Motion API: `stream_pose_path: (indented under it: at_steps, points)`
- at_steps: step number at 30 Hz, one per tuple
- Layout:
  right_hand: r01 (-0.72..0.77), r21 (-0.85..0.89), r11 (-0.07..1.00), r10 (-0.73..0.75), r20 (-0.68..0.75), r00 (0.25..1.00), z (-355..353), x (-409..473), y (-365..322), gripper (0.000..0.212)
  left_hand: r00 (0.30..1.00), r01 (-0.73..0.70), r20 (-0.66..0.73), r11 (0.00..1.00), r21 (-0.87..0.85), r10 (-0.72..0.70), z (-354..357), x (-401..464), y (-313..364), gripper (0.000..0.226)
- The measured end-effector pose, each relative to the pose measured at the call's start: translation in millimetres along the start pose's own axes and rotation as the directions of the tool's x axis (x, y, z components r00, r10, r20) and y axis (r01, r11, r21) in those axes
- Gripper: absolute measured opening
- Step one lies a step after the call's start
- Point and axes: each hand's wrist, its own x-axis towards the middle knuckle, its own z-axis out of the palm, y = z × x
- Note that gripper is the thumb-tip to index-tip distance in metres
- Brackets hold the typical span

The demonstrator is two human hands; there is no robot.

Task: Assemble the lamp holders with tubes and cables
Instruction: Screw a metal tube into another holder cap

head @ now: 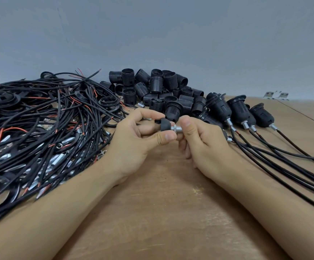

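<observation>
Bare forearms meet mid-bench: left hand [133, 136] pinches a black holder cap [164, 124] while right hand [199, 139] grips its threaded metal tube [178, 129]. Finished holders [240, 111] lie right; cables [45, 124] and shells [156, 87] remain piled.

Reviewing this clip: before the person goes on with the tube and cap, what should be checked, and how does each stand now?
1. Left hand holds the black cap: ok.
2. Right hand pinches the metal tube: ok.
3. Tube sits in line with the cap, nut against it: ok.
4. Thread fully tightened: cannot tell.
5. Cable already fed through the tube: cannot tell, fingers hide its end.
6. Loose cables and threaded shells close by: ok.
</observation>
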Motion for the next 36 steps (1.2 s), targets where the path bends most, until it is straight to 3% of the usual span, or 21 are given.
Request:
stream_pose_path:
  at_steps: [4,9,14,17,19,24,28,32,36]
  points:
    - [0.022,-0.026,0.999,-0.021,0.034,0.999,-1.4,0.1,1.4,0.022,1.0,0.012,-0.016,1.0,-0.025,-0.012,-2.6,0.7,1.0,0.045]
    - [-0.033,0.049,0.998,0.032,0.019,0.999,-0.2,0.5,-1.4,0.058,1.0,0.008,0.007,1.0,0.009,-0.008,-1.3,-0.3,1.5,0.045]
    - [-0.016,0.049,0.999,0.011,0.094,0.996,-3.3,0.6,-1.6,0.035,1.0,0.023,0.014,0.999,-0.027,-0.023,-1.8,0.3,2.7,0.045]
    - [-0.092,0.187,0.978,0.068,0.129,0.989,-2.7,-0.5,-3.7,0.058,0.998,0.009,0.057,1.0,-0.022,-0.008,-1.6,-1.6,4.5,0.046]
    - [-0.111,0.179,0.978,0.089,0.127,0.988,-1.1,-1.1,-4.9,0.064,0.999,-0.006,0.046,1.0,-0.016,0.006,-1.4,-1.6,4.8,0.046]
    - [-0.078,0.139,0.987,0.063,0.106,0.992,0.0,-0.3,-2.5,0.04,0.999,-0.022,0.032,1.0,-0.013,0.022,0.0,-1.2,4.0,0.049]
    - [-0.129,0.178,0.975,0.118,0.072,0.99,-0.8,0.0,-3.0,0.068,0.999,-0.032,0.036,0.999,0.014,0.031,0.3,-1.1,3.8,0.048]
    - [-0.067,0.14,0.988,0.057,0.079,0.995,-0.1,2.2,-2.1,0.039,0.999,-0.038,0.027,0.999,0.01,0.038,-1.7,-0.8,4.5,0.049]
    - [-0.108,0.172,0.979,0.096,0.075,0.993,-0.8,1.0,-1.5,0.068,0.999,-0.037,0.031,0.999,0.028,0.036,-1.0,-1.4,3.1,0.048]
